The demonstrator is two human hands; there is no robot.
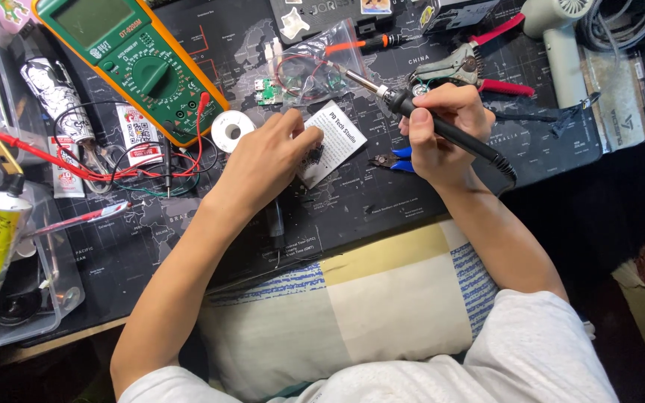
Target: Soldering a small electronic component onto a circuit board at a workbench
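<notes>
Soldering iron (442, 127) — clenched in right hand's (442, 138) grip — left hand (263, 164) pinches white card (334, 142).

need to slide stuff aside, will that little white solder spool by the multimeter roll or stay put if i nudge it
The solder spool lies flat on its flange on the mat, so it would probably slide, not roll. It looks small and likely light. Tipped on edge, its round rim could roll.

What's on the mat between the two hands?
In the head view, a white card lies between left hand and right hand; blue pliers sit beside the right.
</notes>
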